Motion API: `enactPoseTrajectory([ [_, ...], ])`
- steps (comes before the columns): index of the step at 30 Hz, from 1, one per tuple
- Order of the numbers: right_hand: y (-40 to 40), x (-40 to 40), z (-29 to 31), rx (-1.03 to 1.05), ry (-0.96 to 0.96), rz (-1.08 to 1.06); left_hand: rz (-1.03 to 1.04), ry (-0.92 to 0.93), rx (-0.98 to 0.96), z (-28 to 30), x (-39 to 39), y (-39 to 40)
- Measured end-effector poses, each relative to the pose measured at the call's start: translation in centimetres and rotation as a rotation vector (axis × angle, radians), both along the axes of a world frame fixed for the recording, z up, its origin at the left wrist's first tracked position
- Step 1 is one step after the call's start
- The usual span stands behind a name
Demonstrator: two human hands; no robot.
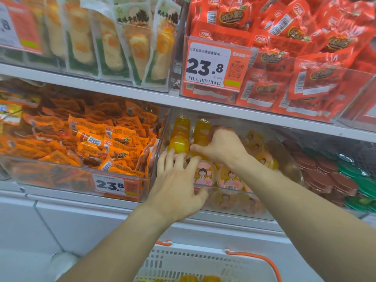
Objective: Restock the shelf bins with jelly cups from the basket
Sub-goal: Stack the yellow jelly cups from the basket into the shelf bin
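A clear shelf bin (284, 151) on the lower shelf holds several jelly cups, orange ones stacked at the back left (180, 137) and pink-lidded ones with a cartoon girl at the front (204, 173). My right hand (219, 145) reaches into the bin and its fingers close around an orange jelly cup (200, 131) in the second stack. My left hand (177, 186) lies over the bin's front left corner, fingers spread, fingertips touching the cups. The white basket (193, 263) with orange handles sits below, a few orange cups visible at its bottom edge.
Left of the bin stands a clear bin of orange snack packets (97, 143) with a 23.8 price tag. To the right lie brown and green lidded cups (333, 176). The upper shelf carries red packets (295, 58) and pale snack bags (114, 41).
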State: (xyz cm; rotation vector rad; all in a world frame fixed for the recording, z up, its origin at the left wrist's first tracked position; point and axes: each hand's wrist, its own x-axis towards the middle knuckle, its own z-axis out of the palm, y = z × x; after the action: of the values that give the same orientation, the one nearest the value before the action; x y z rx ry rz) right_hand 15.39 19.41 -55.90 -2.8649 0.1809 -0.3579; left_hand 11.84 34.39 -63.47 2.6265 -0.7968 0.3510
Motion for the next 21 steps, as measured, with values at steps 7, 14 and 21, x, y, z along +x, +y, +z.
enactPoseTrajectory([
  [7, -0.6, 0.3, 0.9, 0.042, 0.167, -0.066, -0.04, -0.062, -0.082, 0.2, -0.2, 0.0],
  [14, -0.5, 0.3, -0.2, 0.014, 0.04, -0.041, -0.057, -0.052, -0.156, 0.3, 0.1, -0.2],
  [21, -1.3, -1.1, -1.3, 0.043, -0.286, -0.001, -0.033, -0.029, -0.074, -0.1, 0.5, 0.2],
])
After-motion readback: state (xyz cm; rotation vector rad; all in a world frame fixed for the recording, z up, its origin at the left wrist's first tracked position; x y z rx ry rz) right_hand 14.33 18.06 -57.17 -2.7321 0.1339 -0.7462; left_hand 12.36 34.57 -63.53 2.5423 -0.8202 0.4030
